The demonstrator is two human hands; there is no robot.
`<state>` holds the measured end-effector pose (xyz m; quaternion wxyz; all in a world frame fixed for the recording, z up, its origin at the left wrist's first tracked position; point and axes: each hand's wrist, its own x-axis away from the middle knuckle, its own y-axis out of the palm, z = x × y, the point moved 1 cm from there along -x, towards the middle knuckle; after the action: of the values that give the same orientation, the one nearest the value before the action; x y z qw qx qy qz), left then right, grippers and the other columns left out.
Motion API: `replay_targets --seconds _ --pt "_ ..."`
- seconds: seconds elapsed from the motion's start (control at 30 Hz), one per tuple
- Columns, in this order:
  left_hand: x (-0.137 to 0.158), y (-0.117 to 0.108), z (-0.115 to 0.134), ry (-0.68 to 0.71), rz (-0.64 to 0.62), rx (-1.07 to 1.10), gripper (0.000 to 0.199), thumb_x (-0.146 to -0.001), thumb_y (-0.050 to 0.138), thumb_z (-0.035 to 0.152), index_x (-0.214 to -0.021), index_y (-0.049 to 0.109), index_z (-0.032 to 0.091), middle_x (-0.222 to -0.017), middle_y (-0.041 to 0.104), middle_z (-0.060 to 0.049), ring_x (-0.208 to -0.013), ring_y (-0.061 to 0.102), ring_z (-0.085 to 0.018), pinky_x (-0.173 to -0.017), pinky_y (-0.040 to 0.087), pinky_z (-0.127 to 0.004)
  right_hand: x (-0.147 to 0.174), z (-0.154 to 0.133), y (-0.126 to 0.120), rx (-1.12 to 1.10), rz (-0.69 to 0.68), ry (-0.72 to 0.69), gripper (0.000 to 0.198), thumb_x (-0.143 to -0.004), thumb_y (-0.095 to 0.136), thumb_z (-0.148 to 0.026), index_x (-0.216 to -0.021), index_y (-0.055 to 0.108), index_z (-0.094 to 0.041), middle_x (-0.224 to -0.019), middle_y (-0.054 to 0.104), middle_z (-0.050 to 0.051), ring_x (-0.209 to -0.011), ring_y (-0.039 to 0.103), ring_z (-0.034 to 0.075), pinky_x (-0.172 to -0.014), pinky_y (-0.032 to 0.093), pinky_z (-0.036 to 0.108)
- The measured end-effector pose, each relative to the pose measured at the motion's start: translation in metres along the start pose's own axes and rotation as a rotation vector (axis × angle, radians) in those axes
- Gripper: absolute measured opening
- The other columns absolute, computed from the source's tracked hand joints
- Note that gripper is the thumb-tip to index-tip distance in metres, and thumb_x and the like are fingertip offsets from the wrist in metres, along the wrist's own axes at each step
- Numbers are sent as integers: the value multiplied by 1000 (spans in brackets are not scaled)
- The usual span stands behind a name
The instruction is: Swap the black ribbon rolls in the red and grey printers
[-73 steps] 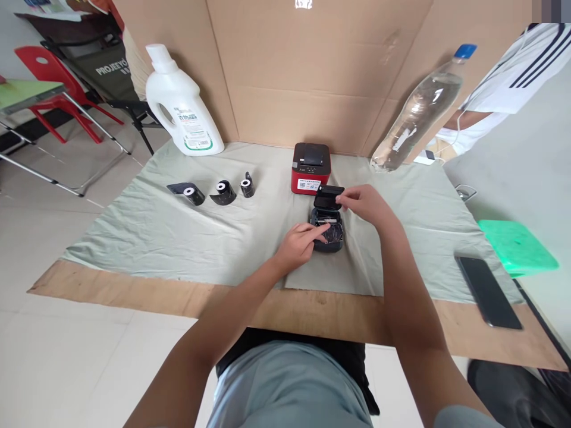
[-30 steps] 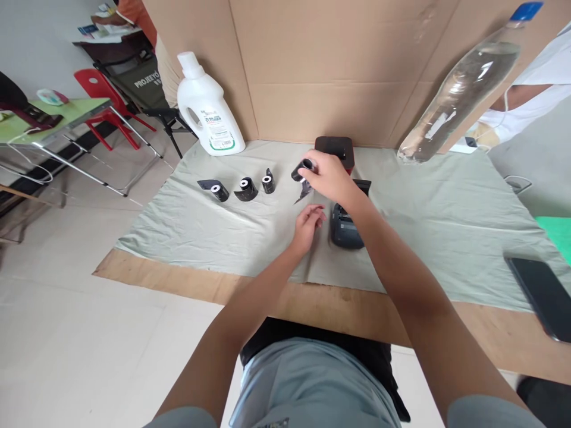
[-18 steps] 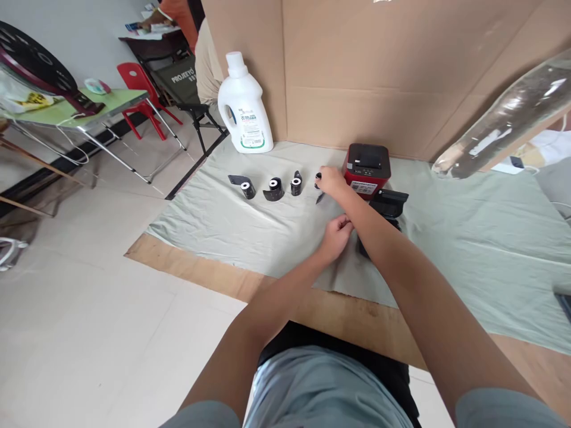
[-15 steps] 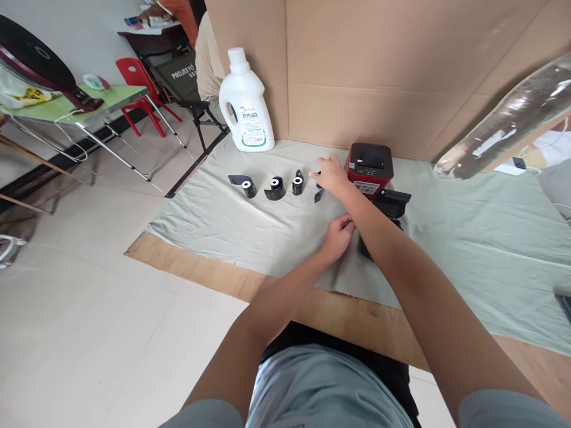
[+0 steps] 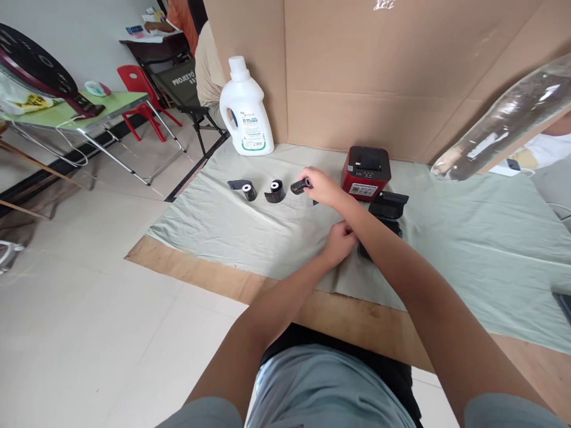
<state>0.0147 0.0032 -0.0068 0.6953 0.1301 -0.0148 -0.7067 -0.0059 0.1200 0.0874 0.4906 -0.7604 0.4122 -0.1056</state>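
Note:
My right hand [image 5: 322, 186] is closed around a small black paper roll [image 5: 300, 186], which looks tilted in the fingers. Two similar black rolls, one with its loose end spread leftward [image 5: 248, 191] and one with a curled flap [image 5: 277, 191], stand to its left on the cloth. A dark scrap of another roll [image 5: 315, 202] shows beneath my right hand, mostly covered. My left hand [image 5: 339, 242] has its fingers curled at the left side of a black device with a raised lid [image 5: 387, 209]. My right forearm crosses above and hides those fingertips in part.
Behind the black device stands a red and black receipt printer [image 5: 366, 172]. A white detergent bottle [image 5: 247, 113] is at the back left, before a cardboard wall [image 5: 379, 65]. A plastic-wrapped long bundle [image 5: 499, 128] leans at the right. Grey-green cloth [image 5: 468, 255] covers the table.
My right hand has moved left and down from the roll nearest the printer and closed on the third roll, which now tilts. The left hand stays by the black device.

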Motion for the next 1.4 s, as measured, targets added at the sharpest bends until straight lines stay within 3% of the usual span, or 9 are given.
replay_targets --seconds 0.1,0.2,0.33,0.53,0.63,0.73,0.93,1.1,1.4 --pt "-1 -1 7 36 31 24 11 -87 57 23 -79 62 17 -68 54 2 -65 45 -12 -68 40 -28 49 2 -27 -254 137 10 28 -81 60 -16 -108 60 -19 -99 65 5 -78 58 17 -75 46 32" --pt "1 -4 14 2 121 26 8 -88 58 23 -84 61 17 -63 43 6 -59 36 -10 -63 34 -26 106 7 -52 -476 225 37 28 -80 66 -23 -106 54 -23 -109 62 5 -84 60 17 -72 47 31" --pt "8 -4 20 77 237 79 16 -89 65 28 -94 52 20 -75 44 5 -68 44 -10 -71 41 -24 175 11 -71 -723 307 186 42 -77 77 -34 -108 49 -27 -122 58 5 -89 64 17 -75 53 32" --pt "27 8 26 109 82 10 32 -90 69 30 -114 51 23 -98 55 0 -74 50 -10 -71 45 -24 240 21 -66 -928 287 399 52 -76 84 -40 -117 56 -27 -102 64 2 -78 65 17 -64 49 30" --pt "32 11 27 85 13 -59 58 -88 71 28 -139 45 26 -123 56 -7 -78 55 -10 -66 46 -24 255 27 -58 -976 311 447 42 -76 86 -38 -106 60 -23 -87 64 0 -72 60 15 -63 46 29" --pt "34 11 27 80 -18 -134 72 -87 71 28 -152 40 26 -128 57 -10 -84 59 -13 -62 44 -23 259 28 -53 -1003 288 479 39 -79 85 -42 -96 57 -22 -71 61 -3 -64 56 14 -61 43 30" --pt "34 9 34 315 -47 -337 63 -87 72 28 -148 53 28 -158 40 -15 -90 61 -15 -66 50 -27 257 15 -57 -1061 290 551 71 -81 82 -53 -135 42 -31 -82 63 -4 -50 53 12 -50 36 28" --pt "33 8 37 349 -25 -355 27 -101 56 36 -115 76 24 -123 66 -12 -91 64 -18 -73 52 -30 260 11 -62 -985 338 545 86 -69 89 -42 -136 37 -36 -98 63 -1 -66 56 13 -56 45 27" --pt "44 19 38 352 -6 -427 15 -92 67 32 -84 75 22 -73 67 -3 -67 59 -16 -70 45 -30 262 7 -93 -303 567 680 43 -76 79 -54 -100 58 -25 -89 65 4 -66 59 19 -57 45 33"
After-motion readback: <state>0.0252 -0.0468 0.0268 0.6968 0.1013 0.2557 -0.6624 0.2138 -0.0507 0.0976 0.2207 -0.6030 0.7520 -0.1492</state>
